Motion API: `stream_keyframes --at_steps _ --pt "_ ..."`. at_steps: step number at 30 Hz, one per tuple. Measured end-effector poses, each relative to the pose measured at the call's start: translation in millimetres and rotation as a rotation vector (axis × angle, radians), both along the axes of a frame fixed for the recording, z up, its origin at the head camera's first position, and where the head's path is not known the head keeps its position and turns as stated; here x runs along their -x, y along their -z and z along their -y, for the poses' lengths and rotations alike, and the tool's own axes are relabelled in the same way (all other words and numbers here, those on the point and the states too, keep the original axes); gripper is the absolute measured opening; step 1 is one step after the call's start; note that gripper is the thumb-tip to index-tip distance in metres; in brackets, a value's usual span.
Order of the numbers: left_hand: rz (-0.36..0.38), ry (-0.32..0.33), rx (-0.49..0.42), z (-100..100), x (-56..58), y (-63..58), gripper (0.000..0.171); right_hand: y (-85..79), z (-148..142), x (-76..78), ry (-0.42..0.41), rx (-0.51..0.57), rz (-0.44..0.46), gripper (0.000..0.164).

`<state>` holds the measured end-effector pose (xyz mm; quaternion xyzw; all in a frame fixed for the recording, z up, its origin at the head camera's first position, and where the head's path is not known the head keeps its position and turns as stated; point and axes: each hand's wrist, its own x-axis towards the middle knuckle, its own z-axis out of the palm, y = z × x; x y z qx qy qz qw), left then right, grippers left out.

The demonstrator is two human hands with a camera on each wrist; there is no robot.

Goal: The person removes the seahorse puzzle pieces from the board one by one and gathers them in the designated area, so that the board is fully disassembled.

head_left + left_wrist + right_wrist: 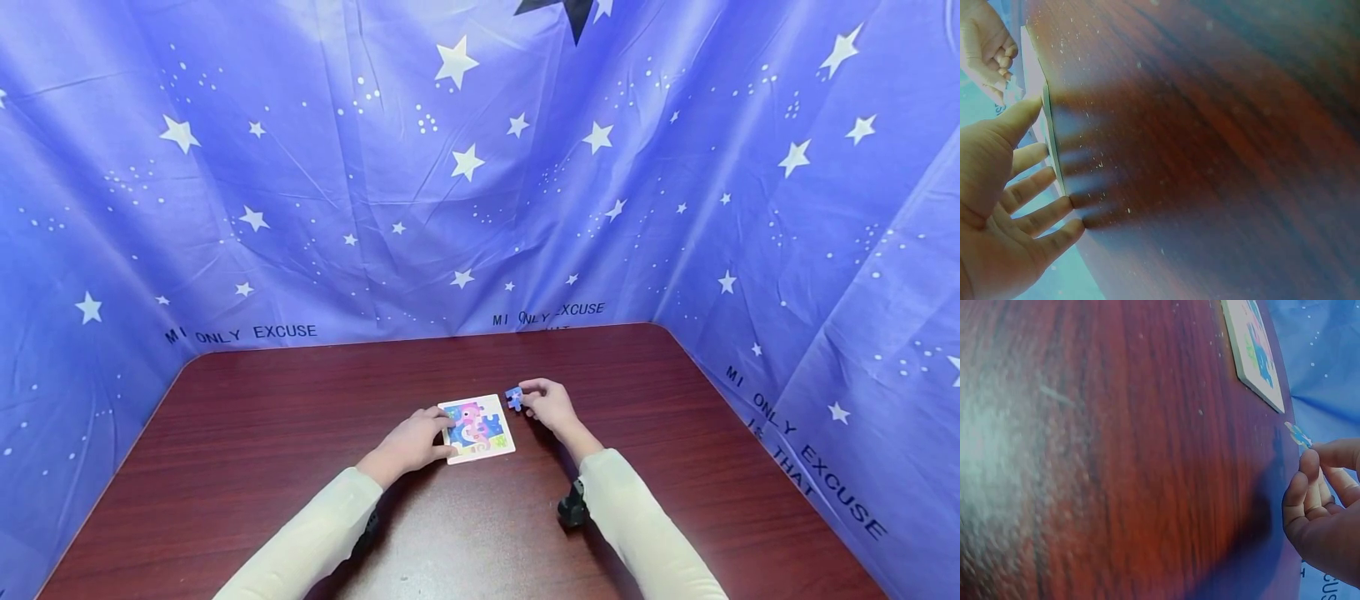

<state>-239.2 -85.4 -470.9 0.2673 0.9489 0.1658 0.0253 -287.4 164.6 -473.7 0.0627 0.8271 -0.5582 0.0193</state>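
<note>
A square jigsaw board point(507, 429) with a pale frame lies on the table; its picture is a pink seahorse point(472, 417) on blue. Bare frame backing shows at the upper right of the picture. My left hand point(412, 442) touches the board's left side, thumb by the near corner; in the left wrist view its fingers point(1032, 187) are spread and fairly straight along the edge. Just beyond the board's right side, my right hand point(552, 406) pinches a blue puzzle piece point(513, 398) with a pinkish mark. Thumb and fingertips grip that piece point(1299, 435) in the right wrist view, apart from the board.
The dark red-brown wooden table point(300, 417) stretches around both hands. A blue curtain point(337, 167) with white stars encloses its back and sides. A black device point(572, 507) is worn at the right wrist, with another dark one partly hidden under the left sleeve.
</note>
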Motion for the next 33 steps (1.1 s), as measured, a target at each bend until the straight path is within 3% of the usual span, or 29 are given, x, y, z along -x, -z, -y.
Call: stream_keyframes --at_steps 33 --pt "-0.006 0.009 -0.029 0.5 -0.4 -1.2 0.046 -9.1 -43.7 4.1 0.052 0.028 -0.013 0.029"
